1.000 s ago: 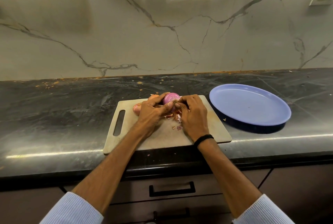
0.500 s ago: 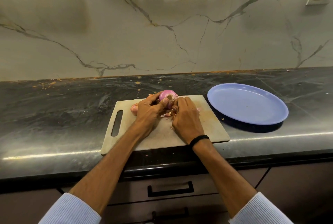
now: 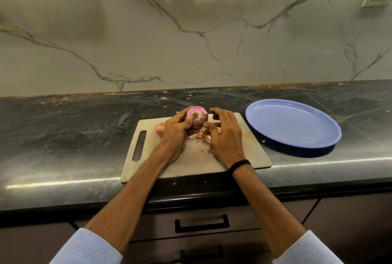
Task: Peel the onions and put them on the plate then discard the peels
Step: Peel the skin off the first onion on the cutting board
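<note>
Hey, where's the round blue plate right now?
Head view: the round blue plate sits on the dark counter at right, just beside the pale cutting board.
</note>
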A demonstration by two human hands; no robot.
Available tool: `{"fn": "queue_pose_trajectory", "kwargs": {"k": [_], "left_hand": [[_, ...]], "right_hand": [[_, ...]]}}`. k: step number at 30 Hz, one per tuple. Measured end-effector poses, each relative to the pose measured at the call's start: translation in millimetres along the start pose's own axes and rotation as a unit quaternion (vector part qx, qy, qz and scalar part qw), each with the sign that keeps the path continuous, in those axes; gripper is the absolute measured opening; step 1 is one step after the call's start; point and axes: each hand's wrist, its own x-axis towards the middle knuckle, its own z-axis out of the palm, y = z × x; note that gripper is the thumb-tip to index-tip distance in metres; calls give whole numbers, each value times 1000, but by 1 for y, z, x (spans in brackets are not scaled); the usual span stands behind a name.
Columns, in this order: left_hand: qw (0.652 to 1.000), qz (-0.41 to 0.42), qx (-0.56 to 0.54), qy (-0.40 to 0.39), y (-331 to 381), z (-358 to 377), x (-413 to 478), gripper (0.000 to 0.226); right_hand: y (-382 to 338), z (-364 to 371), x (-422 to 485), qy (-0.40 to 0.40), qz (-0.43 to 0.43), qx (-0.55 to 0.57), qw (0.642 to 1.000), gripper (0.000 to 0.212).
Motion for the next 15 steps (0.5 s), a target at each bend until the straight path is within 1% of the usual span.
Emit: {"fn": "queue_pose_trajectory", "kwargs": {"k": [5, 12, 15], "left_hand": [[1000, 14, 19, -3, 1, 2, 0, 38], [999, 15, 35, 0, -3, -1, 2, 31], [999, 14, 42, -1, -4, -2, 3, 28]], "right_hand": [[3, 1, 0, -26, -29, -1, 999, 25], [6, 2, 0, -20, -40, -26, 999, 15], [6, 2, 0, -22, -47, -33, 998, 15]]}}
